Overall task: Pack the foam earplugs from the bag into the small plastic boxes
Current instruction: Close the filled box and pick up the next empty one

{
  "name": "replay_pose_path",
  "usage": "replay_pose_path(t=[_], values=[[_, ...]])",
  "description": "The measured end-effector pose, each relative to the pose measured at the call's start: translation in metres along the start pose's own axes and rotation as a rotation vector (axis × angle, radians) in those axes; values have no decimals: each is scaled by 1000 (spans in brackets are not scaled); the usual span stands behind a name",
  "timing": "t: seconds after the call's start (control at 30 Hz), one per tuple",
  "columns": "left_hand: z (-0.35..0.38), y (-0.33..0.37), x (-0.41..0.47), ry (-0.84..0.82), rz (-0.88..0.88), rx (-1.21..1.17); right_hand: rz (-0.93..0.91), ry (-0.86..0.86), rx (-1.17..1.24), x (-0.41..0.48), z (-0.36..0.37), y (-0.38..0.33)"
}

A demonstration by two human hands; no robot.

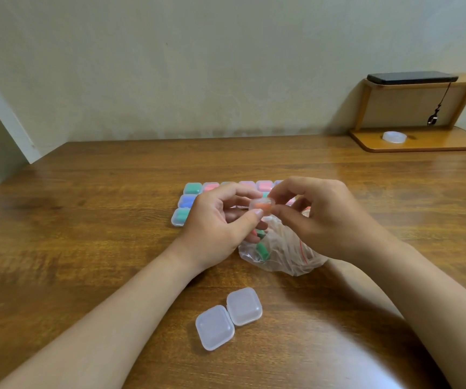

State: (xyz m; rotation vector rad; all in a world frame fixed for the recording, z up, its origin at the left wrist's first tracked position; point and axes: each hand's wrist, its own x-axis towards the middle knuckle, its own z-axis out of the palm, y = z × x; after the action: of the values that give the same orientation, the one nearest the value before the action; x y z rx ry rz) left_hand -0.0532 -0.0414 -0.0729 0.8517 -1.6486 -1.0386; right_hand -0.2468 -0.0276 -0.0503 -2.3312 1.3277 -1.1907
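A: Where is the piece in hand?

B: Just right of the middle of the frame, lifted off the desk [100, 220]. It is a small box [253, 204] of cloudy plastic with an orange earplug [264, 206] showing through it. Both hands have it. The left hand [220, 220] pinches its near left side, thumb in front and curled fingers [243, 192] behind. The right hand [327, 217] pinches the right side the same way.

A: Lid snapped down?

B: Too blurred to tell.

A: How will it handle?

B: I'd judge it very light, with thin, smooth, slightly springy walls, so it could slip or pop out of a hard squeeze. Grip it on 2 opposite flat sides and press the lid near its front edge. The foam is soft, squashes easily and springs back, so tuck it fully in or it may catch in the rim.

A: And the supply?

B: The bag [285, 254] lies crumpled on the desk right under the hands, clear, limp and crinkly. A few green earplugs [261, 249] show at its left side.

A: The rest?

B: The filled boxes [193, 188] sit in rows just behind the hands, partly hidden by them. The 2 empty boxes [215, 327] lie touching each other at lower centre. A wooden shelf [422, 141] stands at upper right.
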Motion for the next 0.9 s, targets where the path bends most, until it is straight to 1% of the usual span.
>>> replay_pose_path(t=[0.53,0.77,0.9], values=[[0,0,0,13,-9,-45,27,3,-28,0,4,10],[1,-2,1,13,0,-38,15,-26,-61,1,3,9],[0,-3,0,14,0,-4,46,-41,-62,0,4,8]])
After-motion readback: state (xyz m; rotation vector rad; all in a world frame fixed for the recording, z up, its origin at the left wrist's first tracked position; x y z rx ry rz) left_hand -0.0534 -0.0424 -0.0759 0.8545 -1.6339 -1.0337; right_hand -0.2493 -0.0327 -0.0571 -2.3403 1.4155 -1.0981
